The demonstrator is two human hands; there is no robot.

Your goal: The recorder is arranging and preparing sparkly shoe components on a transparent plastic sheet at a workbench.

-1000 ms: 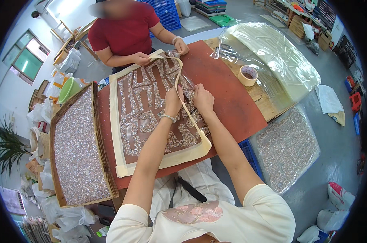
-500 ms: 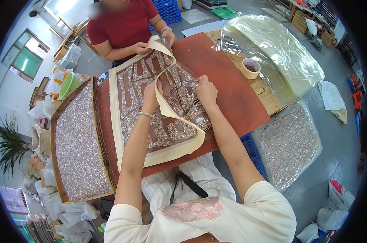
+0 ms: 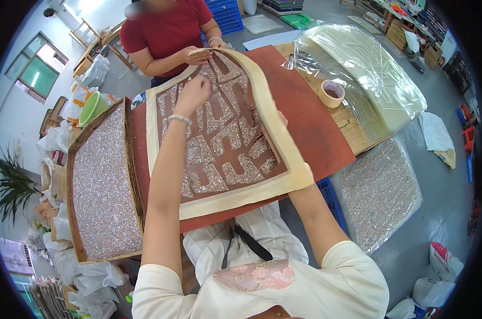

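A large patterned sheet [image 3: 215, 123] with glittering chip-filled shapes and a cream border [image 3: 227, 198] lies over a reddish-brown board. Its right side bows upward. My left hand [image 3: 196, 93] is over the sheet's upper left part, fingers curled in; whatever they may hold is hidden. Behind the raised right border is my right hand [image 3: 282, 120], with only a bit showing and its fingers out of sight. At the far edge, a person in a red top has one hand [image 3: 194, 55] and the other hand [image 3: 216, 42] at the border.
A wooden tray [image 3: 136, 183] of glittery chips stands at the left. To the right, a tape roll [image 3: 331, 93] sits on the wooden table beside a plastic-covered pale stack [image 3: 366, 69]. Below that is a wrapped glittery panel [image 3: 380, 192]. The reddish-brown board [image 3: 318, 139] extends rightward.
The folded-back right border has swung outward to the right, uncovering the pattern. My left hand has moved up and out from the fold; my right hand has gone behind the border.
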